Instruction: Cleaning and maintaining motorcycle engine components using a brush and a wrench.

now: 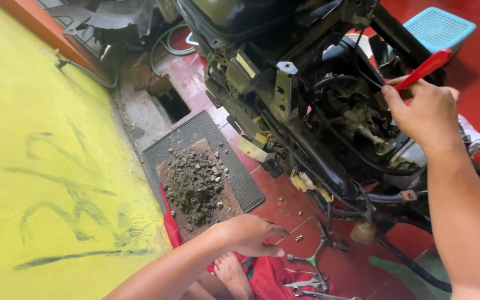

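Fingers of the right hand (426, 114) close around the red plastic handle of a screwdriver (426, 68), which slants up and to the right out of the fist; its shaft and tip are hidden behind the hand. That hand sits against the exposed engine bay of a stripped black motorcycle (306, 105), close beside the grey metal carburettor (362, 119) and the black cables around it. The forearm runs down to the lower right corner.

Lower in the view, the left hand (248, 234) hangs palm down with fingers loosely curled and holds nothing. It hovers over the red tiled floor (276, 194), just beside the near corner of a black ribbed rubber mat (240, 178). A flat brown board with a heap of grey gravel and dirt (194, 186) lies on that mat. Near the fingertips a few small bolts (298, 238) lie loose on the tiles, and a metal cross wrench (313, 258) rests beyond them, with pliers (306, 283) close by. A red cloth (270, 275) lies under the wrist, beside a bare foot (233, 273).

Yellow painted wall (45, 155) fills the left side. A light blue plastic basket (439, 28) sits at the top right.
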